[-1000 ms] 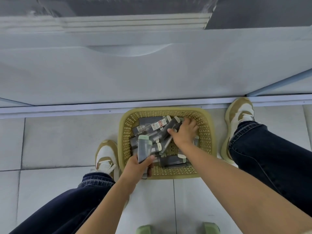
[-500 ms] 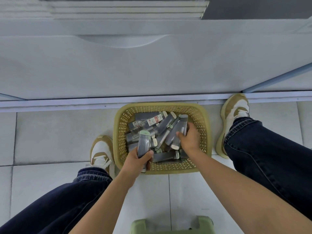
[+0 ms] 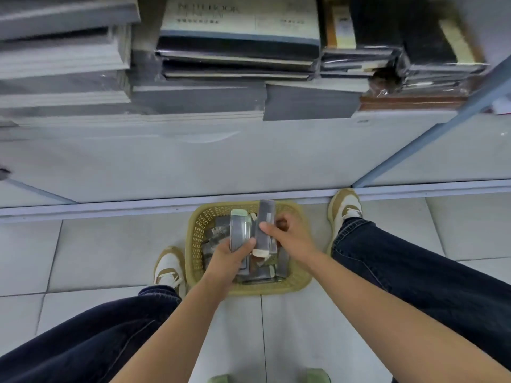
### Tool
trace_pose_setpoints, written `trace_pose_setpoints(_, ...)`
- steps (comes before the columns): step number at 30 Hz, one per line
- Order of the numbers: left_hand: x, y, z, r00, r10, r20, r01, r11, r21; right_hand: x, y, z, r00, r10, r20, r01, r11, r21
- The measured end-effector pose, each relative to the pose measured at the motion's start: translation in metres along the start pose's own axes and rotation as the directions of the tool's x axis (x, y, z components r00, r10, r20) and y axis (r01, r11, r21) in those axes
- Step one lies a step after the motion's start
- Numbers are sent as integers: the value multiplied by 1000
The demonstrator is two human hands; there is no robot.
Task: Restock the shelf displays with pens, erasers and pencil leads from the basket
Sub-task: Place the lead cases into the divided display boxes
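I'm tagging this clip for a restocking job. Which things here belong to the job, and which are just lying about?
Job:
- yellow basket
- loose packs inside it
- green-capped pack, held by the left hand
- grey pack, held by the right hand

Lying about:
- stacked notebooks on the shelf
- green stool at the bottom edge

Dark blue jeans [image 3: 431,266]; tan-and-white sneakers [image 3: 345,207]; bare forearms [image 3: 367,308].

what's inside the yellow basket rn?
Loose grey packs piled in the basket; labels too blurred to read. The left hand, holding a green-capped pack, and right hand, holding a white-capped pack, cover the middle and right.
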State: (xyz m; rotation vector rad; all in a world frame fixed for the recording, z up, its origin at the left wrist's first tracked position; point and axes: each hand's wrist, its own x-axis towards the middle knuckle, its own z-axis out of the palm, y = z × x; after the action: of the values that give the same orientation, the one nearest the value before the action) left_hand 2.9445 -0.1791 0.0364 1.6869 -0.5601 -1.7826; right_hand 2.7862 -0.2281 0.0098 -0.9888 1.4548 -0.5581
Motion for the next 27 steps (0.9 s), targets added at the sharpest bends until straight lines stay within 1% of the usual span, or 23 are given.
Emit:
trace_pose_setpoints(1, -10, 10, 5, 1000, 29, 11, -29, 999, -16, -9, -14, -1, 999, -38, 5, 38, 999, -20)
trace_pose_setpoints(3, -31, 30, 12, 996, 95, 2, -95, 995, 13, -28, -40, -4, 995, -100, -5, 100, 995, -24)
trace_pose_setpoints(6, -63, 59, 22, 987, 150, -53, -151, 988, -16, -59, -82, -15, 974, -224, -22, 223, 974, -43)
trace_pose_setpoints(11, -111, 111, 34, 965, 241, -101, -253, 958, -136, -110, -143, -36, 933, -354, 72, 352, 935, 40)
trace_pose_setpoints(13, -129, 130, 37, 943, 307, -128, -318, 945, -77, -127, -162, -42, 921, -381, 86, 376, 924, 60)
trace_pose_setpoints(16, -154, 153, 42, 901, 388, -194, -386, 921, 48, -149, -187, -50, 898, -426, 109, 424, 905, 39)
trace_pose_setpoints(18, -170, 169, 44, 877, 428, -219, -426, 903, 56, -161, -203, -57, 878, -472, 76, 471, 882, 33)
trace_pose_setpoints(20, -185, 185, 46, 862, 454, -225, -454, 889, 54, -172, -222, -66, 859, -509, 50, 506, 860, 63)
trace_pose_setpoints(22, -199, 200, 47, 846, 483, -225, -482, 874, 65, -183, -241, -76, 844, -526, 108, 518, 851, 88)
trace_pose_setpoints(25, -214, 219, 48, 820, 532, -212, -529, 845, 75, -197, -266, -88, 818, -528, 227, 546, 837, -20)
trace_pose_setpoints(27, -221, 231, 49, 809, 549, -210, -547, 834, 74, -201, -279, -94, 818, -518, 252, 551, 830, -83)
